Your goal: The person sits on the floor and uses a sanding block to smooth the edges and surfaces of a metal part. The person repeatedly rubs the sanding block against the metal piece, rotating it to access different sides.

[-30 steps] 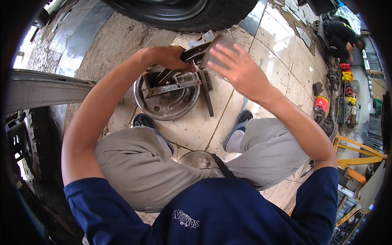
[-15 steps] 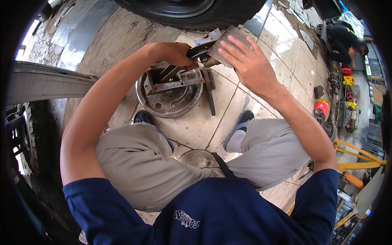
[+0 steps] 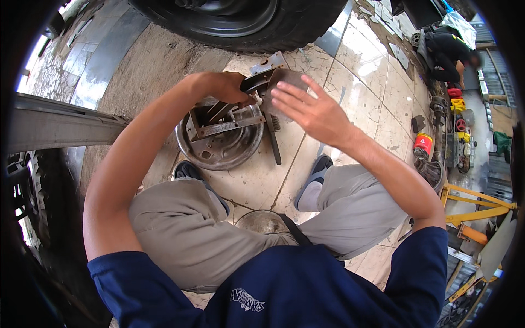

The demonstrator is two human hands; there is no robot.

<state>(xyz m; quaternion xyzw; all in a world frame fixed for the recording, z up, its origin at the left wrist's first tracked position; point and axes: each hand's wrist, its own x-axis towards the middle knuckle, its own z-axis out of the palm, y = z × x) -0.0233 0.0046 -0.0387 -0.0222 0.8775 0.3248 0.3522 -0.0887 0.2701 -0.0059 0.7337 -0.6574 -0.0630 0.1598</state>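
Observation:
My left hand (image 3: 229, 88) is closed round a dark curved metal piece, which looks like a brake shoe (image 3: 255, 83). Against its right end, my right hand (image 3: 314, 113) lies with fingers stretched over a brown-grey rectangular piece (image 3: 290, 80), blurred and perhaps sandpaper; its thumb is hidden. Below the left hand, a rusty metal frame (image 3: 219, 129) rests on a round metal plate like a brake backing plate or wheel disc (image 3: 221, 156). A wire brush (image 3: 274, 138) with a dark handle leans at the plate's right side. A light metal bracket (image 3: 268, 63) shows just beyond the brake shoe.
A large tyre (image 3: 306, 27) stands ahead on the tiled floor (image 3: 306, 147). A metal beam (image 3: 60, 123) juts in from the left. To the right are a red can (image 3: 423, 143), yellow metal frames (image 3: 476, 210) and assorted parts. Another person (image 3: 451, 52) bends at the far right.
My right hand and the rectangular piece have slid left and nearer along the brake shoe. My left hand keeps its hold. The whole view has shifted slightly.

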